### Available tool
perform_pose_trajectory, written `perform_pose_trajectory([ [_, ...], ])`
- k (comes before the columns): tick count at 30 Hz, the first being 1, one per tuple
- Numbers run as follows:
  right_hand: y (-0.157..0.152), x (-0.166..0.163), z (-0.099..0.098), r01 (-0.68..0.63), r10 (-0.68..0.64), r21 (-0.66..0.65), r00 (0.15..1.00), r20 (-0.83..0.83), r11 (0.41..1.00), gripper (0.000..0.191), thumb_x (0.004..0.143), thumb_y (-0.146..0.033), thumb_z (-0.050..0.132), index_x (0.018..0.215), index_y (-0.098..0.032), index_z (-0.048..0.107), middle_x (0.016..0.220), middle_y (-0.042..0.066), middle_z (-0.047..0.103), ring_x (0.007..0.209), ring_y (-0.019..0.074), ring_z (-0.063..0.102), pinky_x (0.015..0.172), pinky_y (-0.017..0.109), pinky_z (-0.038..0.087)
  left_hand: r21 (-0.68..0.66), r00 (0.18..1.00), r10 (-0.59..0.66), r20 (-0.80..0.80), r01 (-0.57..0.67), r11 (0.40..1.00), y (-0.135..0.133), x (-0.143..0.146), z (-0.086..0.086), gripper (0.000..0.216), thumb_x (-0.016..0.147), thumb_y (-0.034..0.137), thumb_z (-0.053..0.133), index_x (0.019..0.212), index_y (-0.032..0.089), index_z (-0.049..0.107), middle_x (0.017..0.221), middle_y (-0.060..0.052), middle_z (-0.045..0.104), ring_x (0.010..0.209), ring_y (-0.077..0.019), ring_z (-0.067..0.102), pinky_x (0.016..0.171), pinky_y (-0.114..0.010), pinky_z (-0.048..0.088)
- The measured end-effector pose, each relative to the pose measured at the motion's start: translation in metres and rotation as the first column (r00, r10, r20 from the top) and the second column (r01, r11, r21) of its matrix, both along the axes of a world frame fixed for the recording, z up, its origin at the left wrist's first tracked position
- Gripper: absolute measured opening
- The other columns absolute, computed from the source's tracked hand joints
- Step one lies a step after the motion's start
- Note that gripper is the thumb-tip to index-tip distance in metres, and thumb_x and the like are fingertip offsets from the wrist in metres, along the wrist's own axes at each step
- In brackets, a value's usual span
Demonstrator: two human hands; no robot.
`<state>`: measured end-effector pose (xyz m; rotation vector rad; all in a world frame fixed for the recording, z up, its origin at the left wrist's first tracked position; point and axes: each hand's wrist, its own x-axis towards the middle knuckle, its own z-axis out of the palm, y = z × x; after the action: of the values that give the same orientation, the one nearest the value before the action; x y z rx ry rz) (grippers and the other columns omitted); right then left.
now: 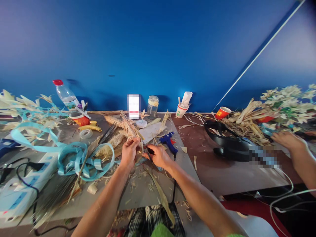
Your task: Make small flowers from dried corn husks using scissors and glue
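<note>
My left hand (pixel 128 152) is closed on a bunch of dry corn husk strips (pixel 130 128) that fan up and away from it. Just to its right, my right hand (pixel 159 155) is closed on black-handled scissors (pixel 148 151), whose blades point left toward the husk near my left fingers. Both hands are over the grey table (pixel 138 194), among husk scraps. A long husk strip (pixel 160 194) trails down toward my lap.
A blue glue gun (pixel 168 141) lies right of my hands. Light blue ribbon (pixel 74 158), tape roll (pixel 86 133), water bottle (pixel 65 94) and power strip (pixel 22 187) are at left. Jar (pixel 152 105) and paper cups (pixel 182 110) stand by the blue wall. Another person's hand (pixel 287 140) reaches in at right.
</note>
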<state>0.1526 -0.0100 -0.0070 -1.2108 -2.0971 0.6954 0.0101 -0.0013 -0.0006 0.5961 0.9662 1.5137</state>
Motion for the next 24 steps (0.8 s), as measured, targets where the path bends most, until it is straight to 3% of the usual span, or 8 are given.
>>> perform_pose_trajectory([
  [17, -0.0003, 0.0009, -0.0027, 0.040, -0.040, 0.001, 0.999, 0.031, 0.999, 0.018, 0.078, -0.036, 0.058, 0.071, -0.019, 0.061, 0.052, -0.003, 0.051, 0.048, 0.0093, 0.039, 0.048, 0.020, 0.026, -0.018, 0.999, 0.021, -0.030, -0.022, 1.000, -0.0019, -0.0010, 0.0009, 0.024, 0.054, 0.026, 0.077, 0.062, 0.014, 0.058, 0.055, 0.005, 0.052, 0.044, -0.0043, 0.041, 0.046, -0.019, 0.033],
  [24, -0.0002, 0.0010, -0.0062, 0.022, -0.023, -0.032, 0.998, -0.050, 0.999, 0.022, 0.076, -0.039, 0.060, 0.071, -0.017, 0.061, 0.052, -0.004, 0.048, 0.049, 0.0089, 0.038, 0.048, 0.020, 0.027, -0.011, 0.999, 0.032, -0.026, -0.033, 0.999, -0.0013, -0.0005, 0.0004, 0.020, 0.054, 0.020, 0.073, 0.061, 0.015, 0.055, 0.049, 0.007, 0.048, 0.041, -0.0036, 0.038, 0.045, -0.019, 0.032],
])
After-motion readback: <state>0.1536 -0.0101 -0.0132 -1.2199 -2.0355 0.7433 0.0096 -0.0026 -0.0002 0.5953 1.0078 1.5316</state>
